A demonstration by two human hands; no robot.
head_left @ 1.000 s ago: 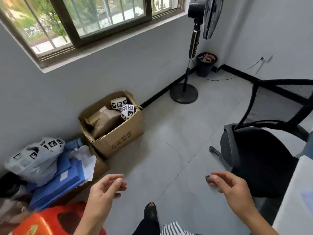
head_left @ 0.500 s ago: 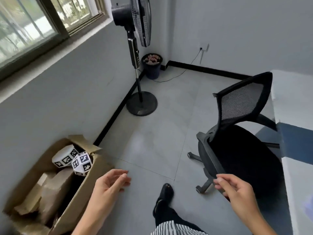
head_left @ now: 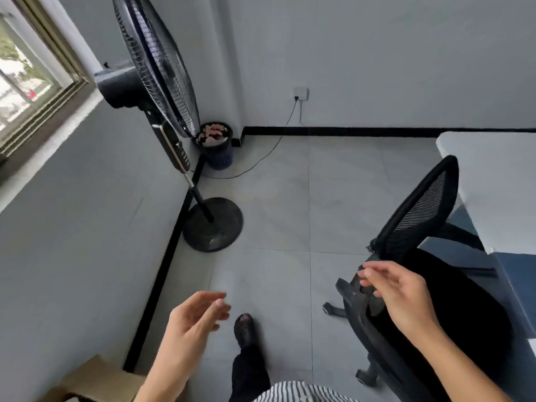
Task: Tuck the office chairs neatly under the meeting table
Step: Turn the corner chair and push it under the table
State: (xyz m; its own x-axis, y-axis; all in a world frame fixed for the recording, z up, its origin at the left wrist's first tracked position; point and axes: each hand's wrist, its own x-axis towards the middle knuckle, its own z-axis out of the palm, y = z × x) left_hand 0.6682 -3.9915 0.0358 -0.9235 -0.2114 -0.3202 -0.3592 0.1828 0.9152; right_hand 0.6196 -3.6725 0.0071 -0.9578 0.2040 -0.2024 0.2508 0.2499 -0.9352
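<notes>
A black office chair [head_left: 452, 303] with a mesh backrest [head_left: 420, 207] stands at the right, its seat partly under the white meeting table [head_left: 493, 181]. My right hand [head_left: 397, 291] hovers over the near edge of the chair's seat, fingers loosely curled and apart, holding nothing. My left hand [head_left: 194, 323] hangs over the bare floor at lower middle, fingers apart and empty, well clear of the chair. The chair's castors [head_left: 329, 309] show below the seat.
A black standing fan [head_left: 156, 91] rises at the left by the wall, its round base [head_left: 213, 224] on the floor. A dark waste bin [head_left: 216, 146] sits in the corner with a cable running to a wall socket [head_left: 300, 93]. A cardboard box [head_left: 95, 381] is at bottom left. My shoe [head_left: 245, 329] is below.
My view has swung right and forward past the box toward the corner. The chair is nearer, and my right hand has risen over its seat edge.
</notes>
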